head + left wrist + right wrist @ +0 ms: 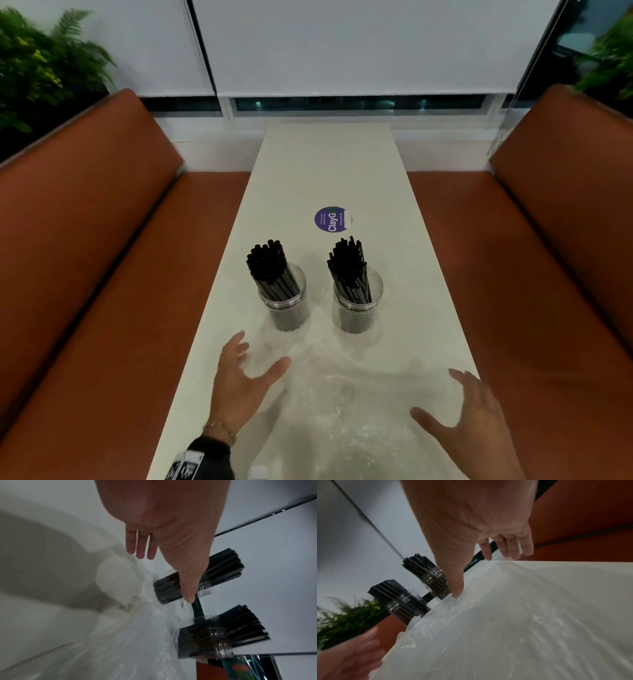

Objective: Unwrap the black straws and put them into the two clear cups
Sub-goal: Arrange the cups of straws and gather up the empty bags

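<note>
Two clear cups stand side by side on the white table, each packed with upright black straws: the left cup and the right cup. Both appear in the left wrist view as the left cup and right cup. A sheet of clear plastic wrap lies crumpled on the table in front of them. My left hand hovers with fingers spread at the wrap's left side. My right hand is spread over its right side. Neither hand holds anything.
Orange bench seats flank the narrow table on both sides. A purple round sticker sits on the table beyond the cups. Green plants stand behind the benches, and white window blinds hang at the far end.
</note>
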A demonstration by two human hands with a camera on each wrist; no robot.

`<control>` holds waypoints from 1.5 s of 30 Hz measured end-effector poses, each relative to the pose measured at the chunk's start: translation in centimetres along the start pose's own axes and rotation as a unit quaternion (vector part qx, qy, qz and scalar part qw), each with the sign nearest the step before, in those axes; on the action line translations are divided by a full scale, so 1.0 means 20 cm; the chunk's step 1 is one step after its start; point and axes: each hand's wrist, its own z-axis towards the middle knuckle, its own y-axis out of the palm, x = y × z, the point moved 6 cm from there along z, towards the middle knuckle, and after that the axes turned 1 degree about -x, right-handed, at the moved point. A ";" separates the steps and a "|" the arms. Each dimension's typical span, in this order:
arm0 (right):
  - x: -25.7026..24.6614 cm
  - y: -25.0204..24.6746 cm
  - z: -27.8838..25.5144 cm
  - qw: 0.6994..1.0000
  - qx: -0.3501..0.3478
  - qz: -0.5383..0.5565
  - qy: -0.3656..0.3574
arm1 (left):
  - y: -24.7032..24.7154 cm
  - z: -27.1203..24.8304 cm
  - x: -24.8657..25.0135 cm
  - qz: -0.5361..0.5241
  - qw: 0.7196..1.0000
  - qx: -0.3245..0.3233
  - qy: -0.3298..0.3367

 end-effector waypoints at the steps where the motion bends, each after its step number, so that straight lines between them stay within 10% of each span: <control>1: 0.04 0.00 0.00 0.999 -0.015 0.022 0.032 | 0.00 -0.06 -0.03 0.020 1.000 -0.001 -0.013; 12: 0.14 0.17 0.05 0.953 -0.103 0.257 0.121 | 0.26 -0.29 -0.09 0.115 0.990 -0.027 -0.072; 22: 0.13 0.07 0.04 0.928 -0.109 0.354 0.040 | 0.19 -0.33 -0.10 0.012 0.998 0.000 -0.064; 27: 0.01 -0.09 -0.05 0.869 -0.144 0.472 0.021 | 0.17 -0.53 -0.06 -0.078 0.980 -0.157 -0.090; 33: 0.07 -0.09 -0.26 0.866 -0.348 0.358 0.012 | 0.13 -0.64 -0.10 -0.151 0.973 -0.118 -0.132; 38: 0.24 -0.14 -0.39 0.880 -0.334 0.338 0.016 | 0.16 -0.85 -0.15 -0.055 0.934 -0.314 -0.163; 45: 0.40 -0.15 -0.51 0.863 -0.417 0.281 -0.042 | 0.12 -0.81 -0.30 -0.052 0.950 -0.277 -0.135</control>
